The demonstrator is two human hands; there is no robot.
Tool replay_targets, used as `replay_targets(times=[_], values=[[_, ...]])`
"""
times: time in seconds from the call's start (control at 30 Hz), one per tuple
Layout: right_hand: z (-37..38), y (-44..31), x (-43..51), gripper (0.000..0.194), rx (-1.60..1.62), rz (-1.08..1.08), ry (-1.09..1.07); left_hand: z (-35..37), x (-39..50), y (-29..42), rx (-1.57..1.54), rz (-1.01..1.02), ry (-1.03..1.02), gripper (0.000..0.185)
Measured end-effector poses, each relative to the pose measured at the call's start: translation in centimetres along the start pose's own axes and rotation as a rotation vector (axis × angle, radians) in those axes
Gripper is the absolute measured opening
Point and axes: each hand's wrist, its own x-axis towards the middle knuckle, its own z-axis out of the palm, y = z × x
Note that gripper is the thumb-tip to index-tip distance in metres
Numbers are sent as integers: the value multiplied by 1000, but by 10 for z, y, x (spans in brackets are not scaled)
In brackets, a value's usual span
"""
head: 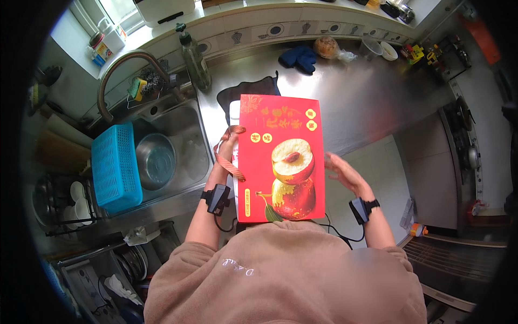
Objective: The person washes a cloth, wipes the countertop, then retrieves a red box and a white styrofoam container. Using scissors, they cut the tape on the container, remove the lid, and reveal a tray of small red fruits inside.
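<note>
A red cardboard gift box, printed with fruit and writing, is in front of my body, its lower edge close to my sweatshirt. My left hand grips it at the left side, with the fingers hidden behind the cardboard. A striped ribbon handle loops from that side across my hand and wrist. Part of a white item shows behind the box's left edge; its kind is unclear. Off the right side, my right hand is held apart from the box, fingers spread and nothing in them.
Left of the box is a steel sink with a metal basin, a blue plastic basket and a curved faucet. A green bottle, dark cloth, blue mitts and a bagged food item are on the steel counter.
</note>
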Motion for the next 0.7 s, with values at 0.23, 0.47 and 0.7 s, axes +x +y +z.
replay_targets(times=[0.23, 0.47, 0.7], values=[[42, 55, -52, 81, 209, 111, -253, 6, 5, -5, 7, 116, -11, 43], [77, 92, -73, 88, 575, -30, -127, -1, 15, -18, 116, 163, 44, 51], [97, 101, -72, 84, 570, -158, 169, 1, 22, -2, 87, 121, -65, 37]])
